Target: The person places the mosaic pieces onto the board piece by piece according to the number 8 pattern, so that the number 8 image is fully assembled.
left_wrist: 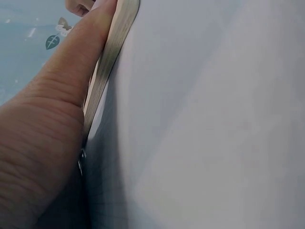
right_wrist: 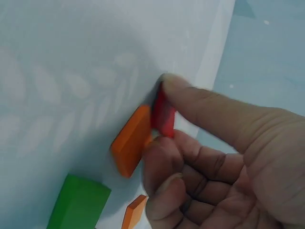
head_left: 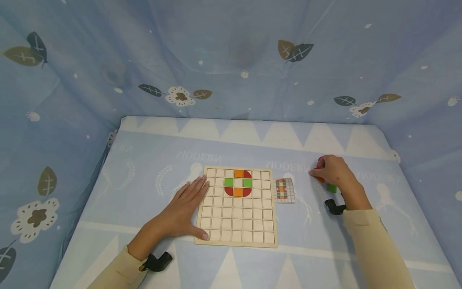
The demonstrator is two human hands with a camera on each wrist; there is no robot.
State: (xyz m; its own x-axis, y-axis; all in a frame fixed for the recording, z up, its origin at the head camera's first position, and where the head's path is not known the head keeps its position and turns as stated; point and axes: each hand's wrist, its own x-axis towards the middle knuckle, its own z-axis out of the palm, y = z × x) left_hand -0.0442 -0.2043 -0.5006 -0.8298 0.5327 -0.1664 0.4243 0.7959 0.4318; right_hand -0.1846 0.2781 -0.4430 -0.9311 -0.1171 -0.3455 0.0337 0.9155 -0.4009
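A square-celled wooden board [head_left: 237, 224] lies on the cloth in the head view. Near its top, red, orange and green tiles [head_left: 238, 192] form a ring around one bare cell. My left hand [head_left: 180, 212] rests along the board's left edge, fingers spread and thumb on the lower left corner. Off to the right of the board, my right hand [head_left: 333, 173] pinches a red tile [right_wrist: 164, 117] between thumb and finger. An orange tile [right_wrist: 131, 142] lies right beside it. Lower in the right wrist view are a green tile [right_wrist: 78, 202] and another orange piece [right_wrist: 134, 212].
A small pattern card [head_left: 290, 196] with a coloured grid lies against the board's right side. Black camera mounts sit at the left wrist [head_left: 159, 262] and right wrist [head_left: 334, 207]. Patterned blue cloth [head_left: 231, 52] hangs around the back and sides of the table.
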